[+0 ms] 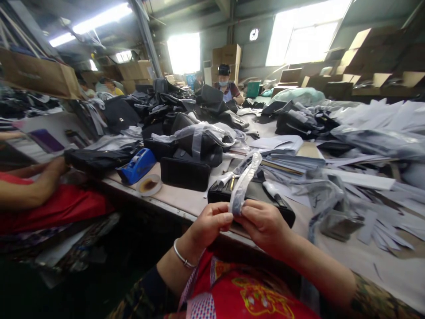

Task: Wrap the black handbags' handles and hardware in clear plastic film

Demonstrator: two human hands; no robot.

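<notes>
Both my hands meet over the table's front edge, pinching a strap wrapped in clear plastic [245, 179]. My left hand [212, 223] grips it from the left side, thumb pressed against the fingers. On the other side my right hand [265, 223] closes its fingers on the same strap. The wrapped strap rises from my fingers and bends over at the top. Just behind my hands lies a black handbag [282, 206] with a gold zipper pull. To its left a black wallet-like piece [186, 173] stands on edge.
A blue tape dispenser [141, 164] and a tape roll [149, 184] sit near the edge at left. Black bags [186, 119] pile up behind. Paper sheets [381, 177] spread over the right side. A co-worker's arm [36, 181] is at far left; another person [227, 88] sits opposite.
</notes>
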